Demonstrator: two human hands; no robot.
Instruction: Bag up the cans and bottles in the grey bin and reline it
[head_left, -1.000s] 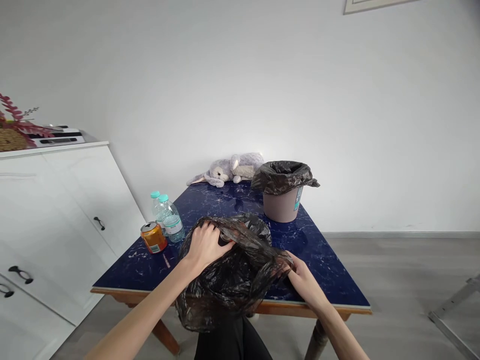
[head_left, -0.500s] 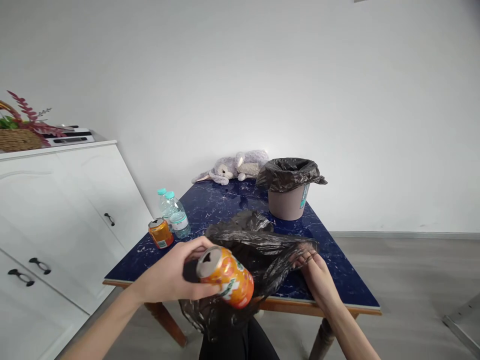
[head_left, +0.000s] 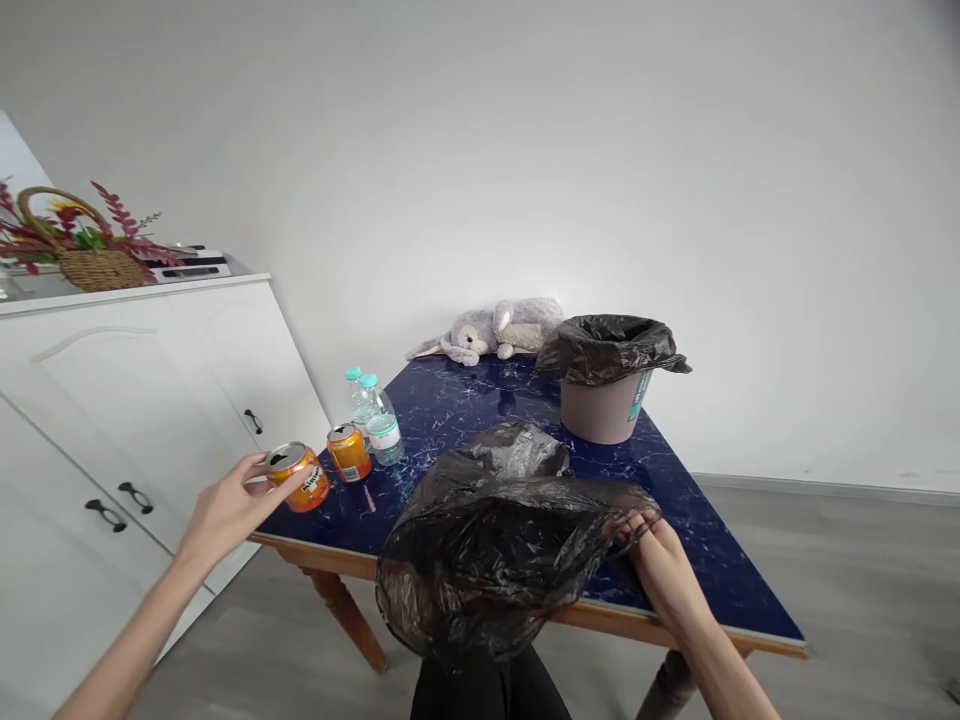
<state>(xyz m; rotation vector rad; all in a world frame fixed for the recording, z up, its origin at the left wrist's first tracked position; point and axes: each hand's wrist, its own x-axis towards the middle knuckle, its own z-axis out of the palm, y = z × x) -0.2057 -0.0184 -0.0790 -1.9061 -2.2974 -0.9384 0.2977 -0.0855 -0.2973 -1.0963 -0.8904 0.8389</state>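
An orange drink can (head_left: 300, 478) is in the grasp of my left hand (head_left: 236, 500), upright at the table's left front edge. Just behind it stands a second orange can (head_left: 349, 453), beside two clear bottles (head_left: 385, 428) with turquoise caps. My right hand (head_left: 652, 540) pinches the rim of a black plastic bag (head_left: 487, 560). The bag lies loosely spread over the table front and hangs past the edge above my lap. Part of the fingers shows through the thin plastic.
A taupe bin (head_left: 598, 412) lined with a black bag stands at the back right of the blue marbled table (head_left: 480, 390). A plush rabbit (head_left: 495, 328) lies against the wall. On the left is a white cabinet (head_left: 187, 350) with a flower basket (head_left: 101, 268) on top.
My left hand has carried the can from over the bag to the table's left edge, beside the other can. The bag has spread fuller while my right hand keeps its hold. The view has shifted left.
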